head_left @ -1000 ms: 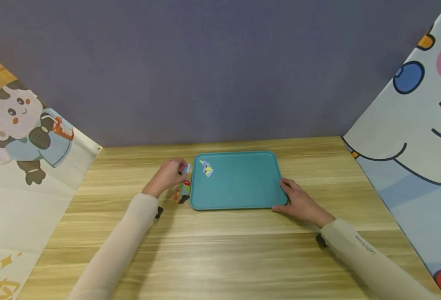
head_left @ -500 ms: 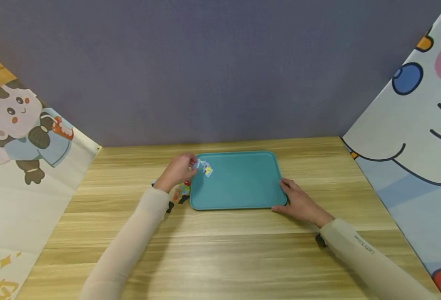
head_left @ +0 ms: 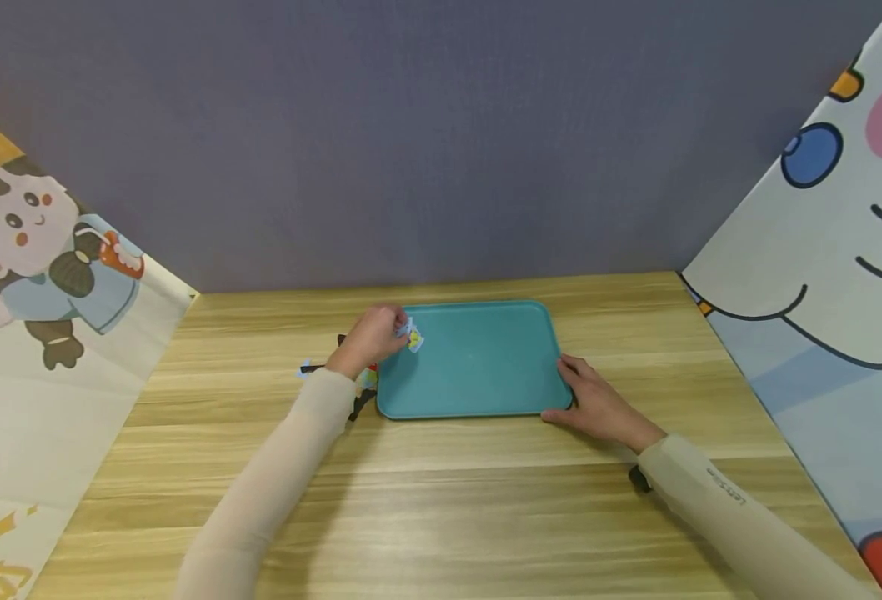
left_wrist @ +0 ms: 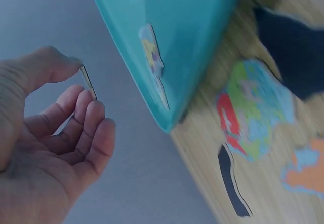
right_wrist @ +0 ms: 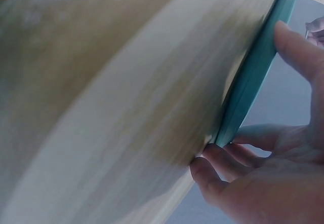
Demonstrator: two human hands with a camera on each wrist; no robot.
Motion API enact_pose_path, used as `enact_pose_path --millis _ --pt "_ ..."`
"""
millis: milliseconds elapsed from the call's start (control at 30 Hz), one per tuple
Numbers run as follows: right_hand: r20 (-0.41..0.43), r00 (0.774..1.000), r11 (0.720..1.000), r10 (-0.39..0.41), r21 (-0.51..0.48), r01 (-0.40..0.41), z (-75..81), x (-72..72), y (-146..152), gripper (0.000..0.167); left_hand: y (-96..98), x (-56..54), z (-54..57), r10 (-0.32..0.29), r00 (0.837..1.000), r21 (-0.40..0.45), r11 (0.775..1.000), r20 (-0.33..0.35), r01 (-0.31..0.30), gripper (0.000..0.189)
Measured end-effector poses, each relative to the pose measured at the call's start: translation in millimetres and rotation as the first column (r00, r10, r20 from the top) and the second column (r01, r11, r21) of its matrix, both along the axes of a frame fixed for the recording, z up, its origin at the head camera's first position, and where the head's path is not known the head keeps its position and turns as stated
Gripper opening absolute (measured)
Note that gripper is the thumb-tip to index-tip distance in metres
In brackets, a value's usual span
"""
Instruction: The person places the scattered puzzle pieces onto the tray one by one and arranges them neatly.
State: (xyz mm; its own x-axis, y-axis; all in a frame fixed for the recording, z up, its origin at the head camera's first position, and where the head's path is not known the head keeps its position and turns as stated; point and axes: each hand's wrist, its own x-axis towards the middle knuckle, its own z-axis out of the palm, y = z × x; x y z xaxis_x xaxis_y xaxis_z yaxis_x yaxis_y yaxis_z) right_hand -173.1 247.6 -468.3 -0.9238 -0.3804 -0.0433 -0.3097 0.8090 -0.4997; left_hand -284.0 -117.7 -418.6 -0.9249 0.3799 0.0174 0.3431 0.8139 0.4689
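Note:
My left hand [head_left: 372, 337] is over the far left corner of the teal tray [head_left: 478, 367]. Between thumb and fingertips it pinches a thin puzzle piece [left_wrist: 88, 82], seen edge-on in the left wrist view. Inside the tray's left side lies another irregular puzzle piece [head_left: 416, 340] with a yellow and purple print; the left hand partly overlaps it in the head view. My right hand [head_left: 598, 404] holds the tray's near right corner, thumb at the near edge and fingers along the right side. Its fingertips curl at the rim in the right wrist view.
Left of the tray, several loose pieces lie on the wooden table [head_left: 441, 517]: a red and green one [left_wrist: 253, 107], an orange one [left_wrist: 309, 176], a dark one [left_wrist: 293, 51] and a dark strip [left_wrist: 233, 183]. A grey wall [head_left: 441, 150] rises behind the table.
The left hand has carried its puzzle piece rightward from beside the tray to over its far left corner. The right hand and tray stay essentially where they were.

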Motion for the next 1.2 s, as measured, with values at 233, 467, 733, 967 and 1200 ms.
enact_pose_path --millis 233,467,733,967,1200 --pt "0.007 1.000 1.000 -0.003 -0.004 0.003 -1.1 -1.3 1 0.097 14.0 -3.0 -1.1 0.019 1.000 -0.021 1.000 -0.006 -0.019 0.023" --pt "0.019 1.000 1.000 -0.005 -0.004 0.005 -1.9 -2.1 1 0.098 24.8 -6.7 -4.3 0.052 0.998 -0.007 0.999 0.039 -0.051 0.021" --pt "0.002 1.000 1.000 0.000 -0.004 0.000 -2.6 -2.6 1 0.097 35.7 -15.2 -7.4 0.030 1.000 -0.041 0.999 0.003 -0.030 0.020" --pt "-0.006 1.000 1.000 -0.007 -0.004 0.007 -4.7 -3.0 2 0.096 47.1 -22.1 -12.3 0.027 0.999 -0.092 0.995 0.024 -0.025 0.016" --pt "-0.010 1.000 1.000 -0.004 -0.012 0.004 -5.4 -4.0 2 0.097 57.5 -26.2 -17.6 0.038 0.997 -0.115 0.993 0.071 -0.030 0.019"
